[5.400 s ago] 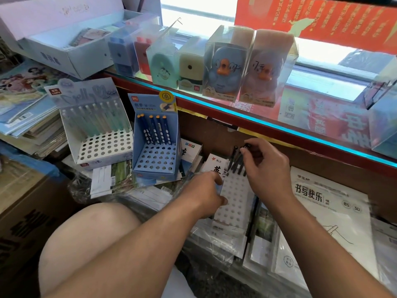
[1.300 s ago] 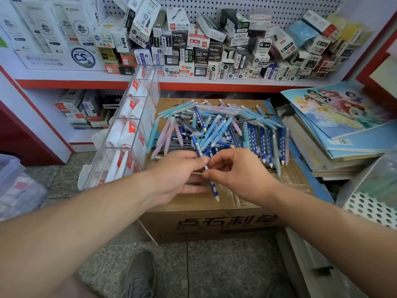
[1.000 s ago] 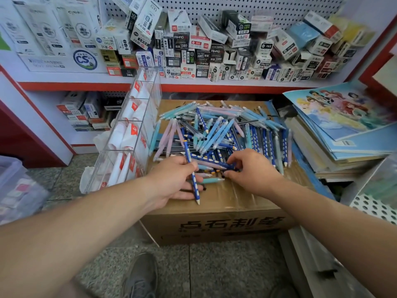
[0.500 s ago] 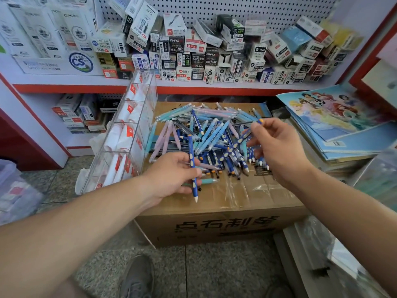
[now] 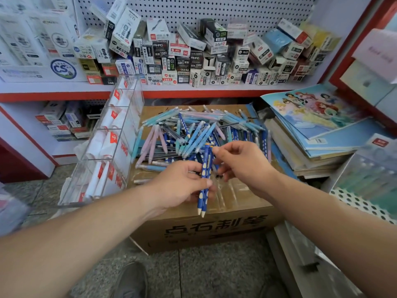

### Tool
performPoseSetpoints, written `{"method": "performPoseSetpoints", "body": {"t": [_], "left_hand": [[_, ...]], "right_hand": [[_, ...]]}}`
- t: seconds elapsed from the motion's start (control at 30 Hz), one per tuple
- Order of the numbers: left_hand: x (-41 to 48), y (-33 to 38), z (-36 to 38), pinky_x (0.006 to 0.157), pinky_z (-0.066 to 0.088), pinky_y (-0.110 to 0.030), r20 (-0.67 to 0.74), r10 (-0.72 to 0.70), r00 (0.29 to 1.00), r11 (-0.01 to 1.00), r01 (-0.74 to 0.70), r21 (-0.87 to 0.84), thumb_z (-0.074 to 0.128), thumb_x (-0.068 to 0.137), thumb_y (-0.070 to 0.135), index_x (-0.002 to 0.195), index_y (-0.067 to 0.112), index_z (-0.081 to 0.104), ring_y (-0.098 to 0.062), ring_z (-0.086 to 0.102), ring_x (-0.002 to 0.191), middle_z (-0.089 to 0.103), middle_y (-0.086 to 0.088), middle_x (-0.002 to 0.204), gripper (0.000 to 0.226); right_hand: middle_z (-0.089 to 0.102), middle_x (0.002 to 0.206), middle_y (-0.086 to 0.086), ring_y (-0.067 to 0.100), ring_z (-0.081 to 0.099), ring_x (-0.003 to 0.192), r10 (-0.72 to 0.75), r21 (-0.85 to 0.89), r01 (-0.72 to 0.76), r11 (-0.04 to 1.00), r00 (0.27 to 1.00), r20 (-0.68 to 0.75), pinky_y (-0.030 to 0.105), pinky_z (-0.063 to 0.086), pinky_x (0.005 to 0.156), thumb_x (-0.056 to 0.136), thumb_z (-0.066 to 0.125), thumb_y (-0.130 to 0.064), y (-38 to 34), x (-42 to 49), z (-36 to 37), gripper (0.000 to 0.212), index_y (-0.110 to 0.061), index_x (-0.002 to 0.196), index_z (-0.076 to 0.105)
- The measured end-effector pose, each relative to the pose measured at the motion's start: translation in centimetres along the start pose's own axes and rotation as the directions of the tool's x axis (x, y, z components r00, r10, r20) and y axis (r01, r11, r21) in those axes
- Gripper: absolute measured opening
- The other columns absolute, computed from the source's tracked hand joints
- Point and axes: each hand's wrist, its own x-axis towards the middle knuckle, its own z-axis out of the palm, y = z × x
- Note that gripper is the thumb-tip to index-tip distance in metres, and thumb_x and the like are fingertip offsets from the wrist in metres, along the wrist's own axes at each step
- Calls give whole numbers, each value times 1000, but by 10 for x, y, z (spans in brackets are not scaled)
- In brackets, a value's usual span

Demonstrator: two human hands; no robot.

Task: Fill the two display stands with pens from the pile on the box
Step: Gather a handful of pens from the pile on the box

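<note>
A pile of pens point(image 5: 234, 127) in blue, teal and pink lies on top of a brown cardboard box point(image 5: 214, 230). My left hand point(image 5: 178, 186) grips two dark blue pens with pale dots point(image 5: 203, 190), tips pointing down over the box's front edge. My right hand point(image 5: 242, 164) is just to the right, its forefinger and thumb pinching the upper end of those pens. Part of a white perforated display stand point(image 5: 363, 204) with pale green pens shows at the right edge. The second stand is out of view.
A clear acrylic organiser point(image 5: 111, 147) holding white packets leans against the box's left side. Stacked picture books point(image 5: 311, 134) lie right of the box. A shelf of small pen cartons point(image 5: 193, 61) runs behind. My shoe point(image 5: 131, 280) is on the tiled floor below.
My right hand came back down from above the pile to my left hand. The left hand now holds two blue pens instead of one.
</note>
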Motion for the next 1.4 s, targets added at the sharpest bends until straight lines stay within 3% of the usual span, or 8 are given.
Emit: {"method": "performPoseSetpoints", "body": {"t": [0.1, 0.17, 0.4, 0.53, 0.77, 0.93, 1.23, 1.4], "left_hand": [[3, -2, -4, 82, 63, -38, -42, -22, 999, 1000, 22, 6, 62, 99, 5, 117, 9, 65, -23, 77, 94, 80, -9, 97, 18], [4, -4, -6, 84, 63, -41, -57, -29, 998, 1000, 29, 0, 63, 99, 5, 120, 10, 64, -22, 77, 94, 80, -6, 97, 21], [7, -1, -4, 70, 64, -34, -86, -73, 994, 996, 69, -57, 63, 100, 7, 118, 6, 66, -23, 78, 89, 79, -9, 98, 18], [9, 1, -2, 64, 63, -32, -103, -84, 991, 995, 77, -69, 63, 99, 6, 117, 5, 65, -24, 78, 88, 79, -13, 100, 18], [12, 2, 5, 70, 65, -36, -138, -79, 987, 992, 64, -109, 60, 101, 8, 114, 4, 62, -25, 78, 89, 79, -13, 99, 14], [14, 6, 16, 77, 62, -37, -171, -34, 985, 986, 5, -165, 61, 101, 8, 116, 8, 64, -24, 78, 92, 80, -9, 100, 15], [19, 7, 22, 63, 61, -28, -188, 0, 982, 994, -20, -105, 74, 90, 4, 112, 8, 70, -17, 77, 81, 80, -6, 95, 23], [23, 5, 16, 78, 62, -36, -174, -31, 984, 999, 24, -43, 77, 89, 9, 103, 23, 67, -14, 76, 89, 80, 1, 95, 23]], "right_hand": [[68, 77, -1, 17, 67, 73, -121, -604, 39, 796, 988, -95, 31, 56, 63, 96, 70, -33, 15, 15, -21, 18, -18, 86, 65], [67, 83, -3, 15, 65, 79, -60, -695, -16, 719, 994, -86, 33, 57, 71, 91, 74, -37, 24, 18, -28, 21, -20, 88, 64], [65, 82, -4, 16, 65, 82, 26, -601, -92, 794, 993, -117, 36, 58, 78, 88, 80, -26, 33, 22, -28, 15, -19, 89, 67], [67, 71, 4, 15, 60, 63, 199, -282, -217, 935, 976, -91, 28, 53, 59, 90, 77, -12, 23, 15, -32, 7, -10, 87, 71], [66, 75, 7, 12, 57, 58, 336, 95, -332, 938, 942, -22, 26, 50, 52, 96, 67, -5, 9, -14, -37, 8, -7, 89, 71], [66, 73, 5, 11, 61, 61, 185, -21, -185, 983, 960, 210, 21, 50, 52, 98, 66, -10, 16, -38, -21, 7, -5, 95, 69], [68, 72, 0, 10, 62, 62, -4, -347, 126, 930, 943, 332, 23, 52, 57, 95, 71, -18, 25, -31, -20, 9, -12, 93, 66], [69, 90, -6, 9, 65, 80, -136, -678, 63, 733, 989, -55, 36, 60, 79, 97, 67, -25, 34, 8, -54, 2, -23, 98, 67]]}}
